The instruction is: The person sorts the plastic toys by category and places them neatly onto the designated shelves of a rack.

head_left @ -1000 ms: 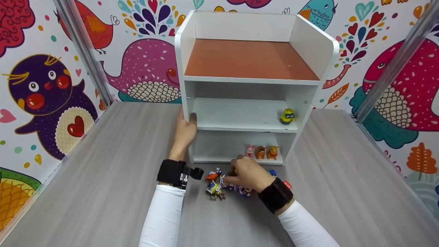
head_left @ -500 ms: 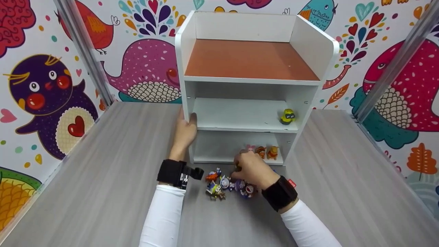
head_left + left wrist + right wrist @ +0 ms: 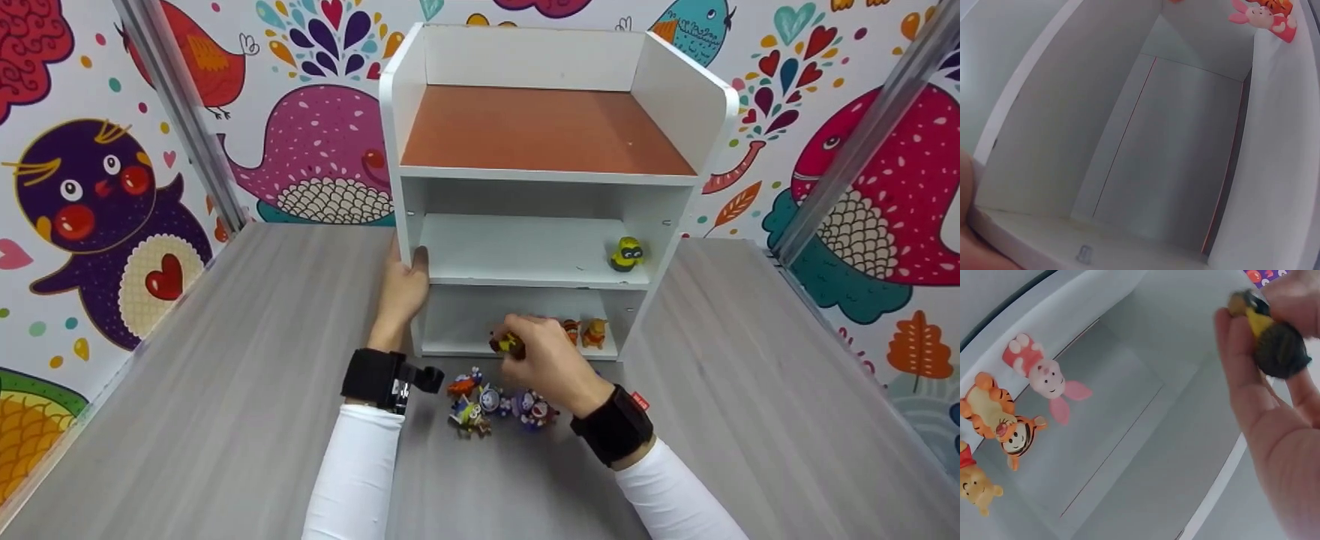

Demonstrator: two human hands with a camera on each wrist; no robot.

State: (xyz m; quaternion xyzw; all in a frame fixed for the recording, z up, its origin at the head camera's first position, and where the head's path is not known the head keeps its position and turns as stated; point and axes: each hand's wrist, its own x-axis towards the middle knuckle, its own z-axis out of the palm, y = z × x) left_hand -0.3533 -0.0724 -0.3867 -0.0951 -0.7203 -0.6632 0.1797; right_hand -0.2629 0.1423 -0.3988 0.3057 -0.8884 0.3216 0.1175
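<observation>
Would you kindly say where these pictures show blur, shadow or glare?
Head view: a shadow falls on the gray surface beside the right sleeve; right wrist view: the figurine in the right hand is blurred, the pink piglet sharper; left wrist view: the shelf unit looks dull inside, with pale glow at left.

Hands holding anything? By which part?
Right hand: a dark-and-yellow figurine, pinched around its middle, exact contact blurred. Left hand: the white shelf unit, by its left side.
</observation>
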